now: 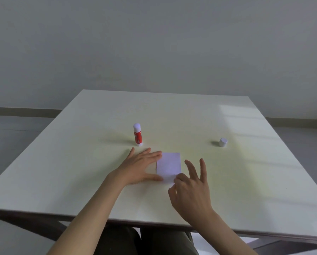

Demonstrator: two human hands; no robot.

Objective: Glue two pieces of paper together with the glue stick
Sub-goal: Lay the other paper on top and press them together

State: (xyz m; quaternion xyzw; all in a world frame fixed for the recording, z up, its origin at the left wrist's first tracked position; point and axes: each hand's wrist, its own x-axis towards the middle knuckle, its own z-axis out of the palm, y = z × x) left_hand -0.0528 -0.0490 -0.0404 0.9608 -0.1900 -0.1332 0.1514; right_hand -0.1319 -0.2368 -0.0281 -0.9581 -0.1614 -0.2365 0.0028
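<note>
A small white paper (168, 165) lies flat on the table (227, 181), in front of me. My left hand (141, 166) rests flat on the table with its fingertips touching the paper's left edge. My right hand (190, 186) pinches the paper's near right corner between thumb and forefinger, its other fingers spread upward. I cannot tell whether this is one sheet or two stacked. The red glue stick (137, 134) stands upright behind my left hand, its white tip showing. Its white cap (223, 142) sits apart at the right.
The pale table ends at a near edge (117, 219) just above my lap. A grey wall and floor lie beyond its far edge.
</note>
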